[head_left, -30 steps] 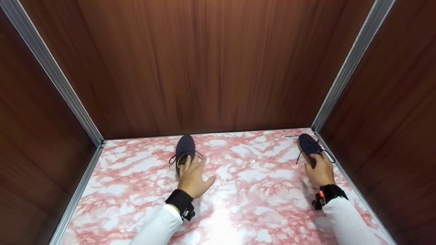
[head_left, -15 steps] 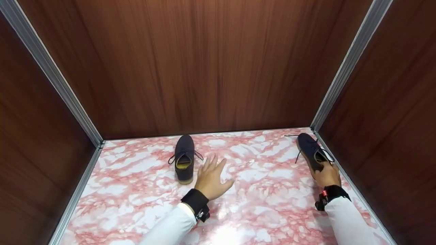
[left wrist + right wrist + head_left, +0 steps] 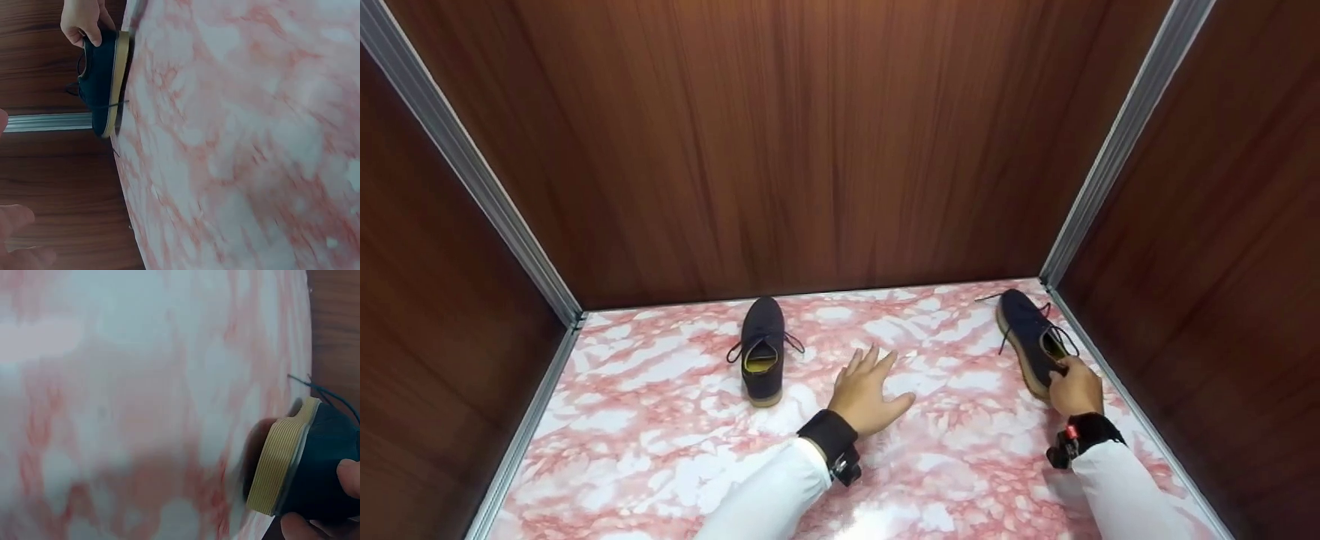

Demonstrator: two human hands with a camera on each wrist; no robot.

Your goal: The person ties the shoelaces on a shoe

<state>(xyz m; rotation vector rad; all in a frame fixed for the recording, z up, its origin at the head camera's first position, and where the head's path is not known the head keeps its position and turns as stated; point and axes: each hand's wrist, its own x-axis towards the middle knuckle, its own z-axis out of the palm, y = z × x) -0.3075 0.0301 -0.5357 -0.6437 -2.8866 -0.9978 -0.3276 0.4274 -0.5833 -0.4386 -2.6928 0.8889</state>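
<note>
At the right, a dark navy lace-up shoe (image 3: 1027, 334) with a tan sole points toward the back corner. My right hand (image 3: 1078, 386) grips it at the heel, thumb on the near side of the collar. In the right wrist view, the ribbed heel edge (image 3: 278, 464) stands over a dark shadow, so the heel looks a little raised. Its mate, another navy shoe (image 3: 763, 352) with a yellow insole, stands upright at the left, laces loose. Between the two shoes my left hand (image 3: 870, 394) is spread, fingers apart, holding nothing.
The pink-and-white marbled surface (image 3: 660, 450) lies under everything. Brown wood-grain panels enclose it at the back (image 3: 810, 150), left and right, with metal corner posts (image 3: 1110, 165). The right shoe is close to the right panel (image 3: 1230, 300).
My left hand has left the left shoe and moved right across the surface. My right hand has shifted back to the right shoe's heel, and that shoe has moved slightly left.
</note>
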